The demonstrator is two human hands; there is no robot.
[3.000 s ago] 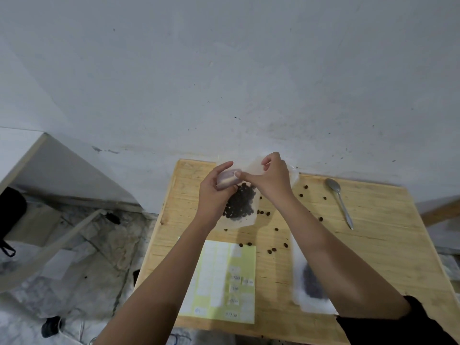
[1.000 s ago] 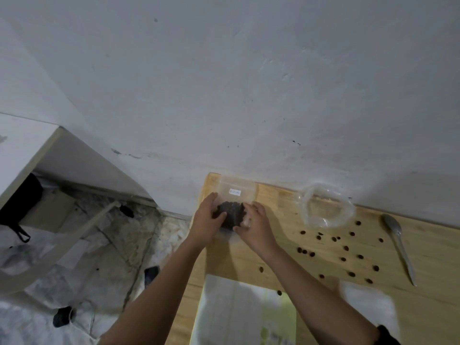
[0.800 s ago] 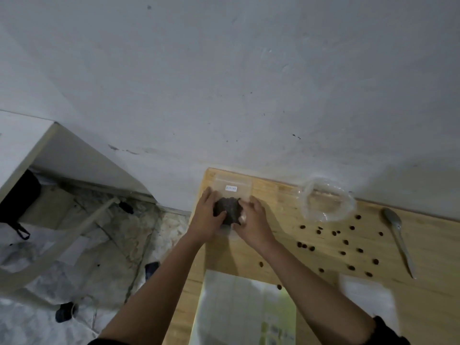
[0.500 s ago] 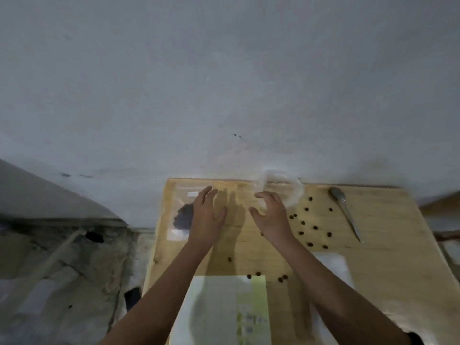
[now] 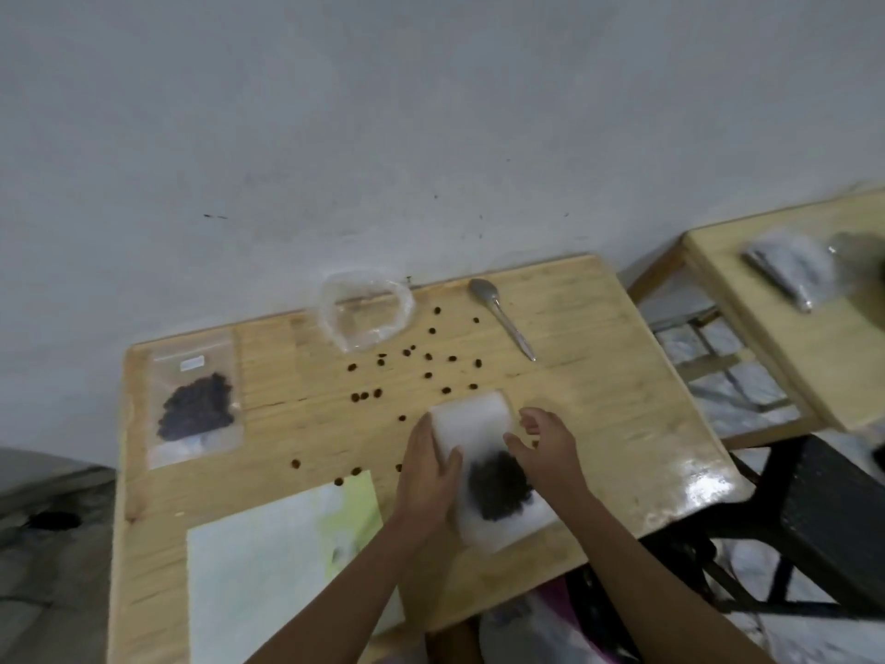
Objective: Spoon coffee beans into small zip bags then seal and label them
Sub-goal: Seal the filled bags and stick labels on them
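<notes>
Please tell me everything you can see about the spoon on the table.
The spoon looks like plain grey metal, with an oval bowl and a thin handle. It lies flat on the wooden table near the wall, bowl toward the wall, handle pointing toward the person. Neither hand touches it; loose beans lie to its left.

Illumination is dim and flat. Glare marks the worktop [image 5: 689, 491] at its near right corner. My hands cast only soft shadows. Wide-angle distortion bends frame edges; the whole picture is slightly blurred.
</notes>
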